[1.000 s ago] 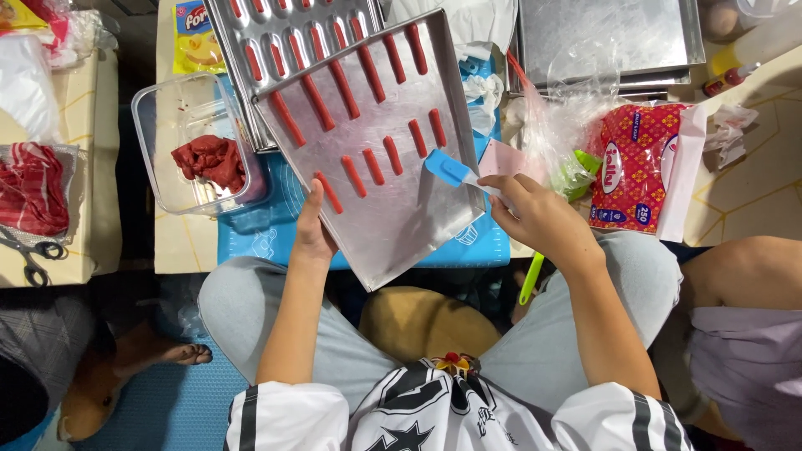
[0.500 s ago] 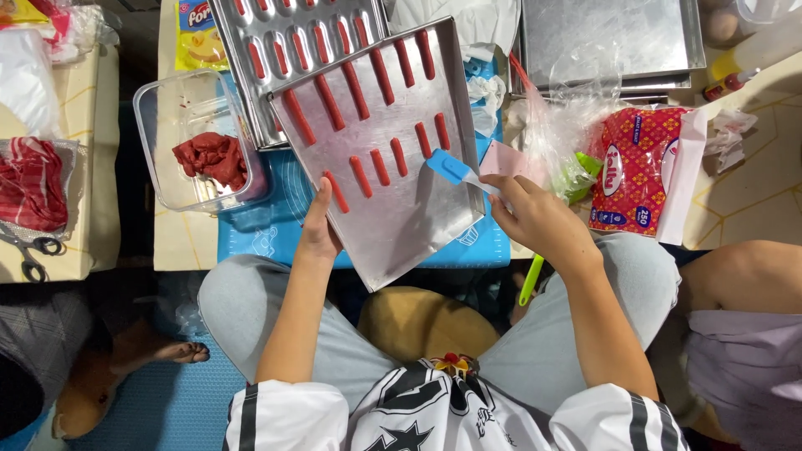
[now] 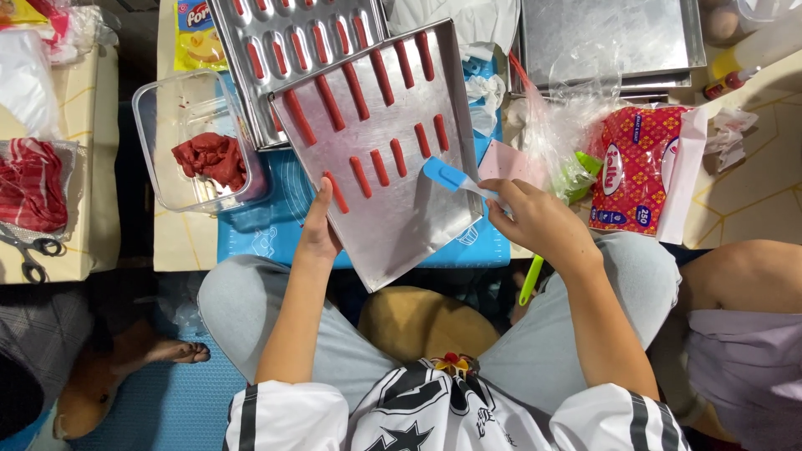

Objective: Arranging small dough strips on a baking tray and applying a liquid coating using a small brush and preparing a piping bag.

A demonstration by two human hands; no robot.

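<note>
A tilted metal baking tray [image 3: 399, 221] carries several red dough sticks [image 3: 381, 167] in rows. My left hand [image 3: 318, 230] grips the tray's near-left edge, thumb on top. My right hand [image 3: 539, 219] holds a small brush with a blue silicone head [image 3: 444, 175], and the head rests on the tray's bare right part, just beside the lower row of sticks.
A moulded metal pan [image 3: 288, 50] with red sticks lies behind the tray. A clear box with red dough [image 3: 210, 157] stands at left on a blue mat [image 3: 267, 234]. Empty metal trays [image 3: 614, 38], a red packet [image 3: 639, 167] and a plastic bag sit right. Scissors [image 3: 32, 255] lie far left. Another person's leg [image 3: 743, 276] is at right.
The tray has shifted slightly toward the back and right in view. My right hand has drawn the blue brush a little to the right across the tray's bare part.
</note>
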